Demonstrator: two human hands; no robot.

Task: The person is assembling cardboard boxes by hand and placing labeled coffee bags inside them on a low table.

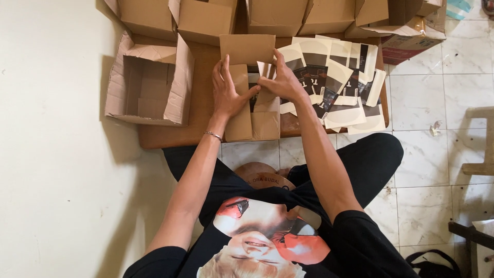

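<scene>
While the left hand [226,92] presses open fingers on the small cardboard box [252,98] on the wooden board [170,135], the right hand [282,80] pinches its flap; black-and-cream flat cartons [345,77] lie beside, contents hidden.

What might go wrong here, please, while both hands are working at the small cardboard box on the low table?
The left hand and right hand press on the small cardboard box, whose top flap stands open; it could fold back or crease. The fanned stack of flat printed cartons beside the right forearm might get swept off the wooden table.
</scene>
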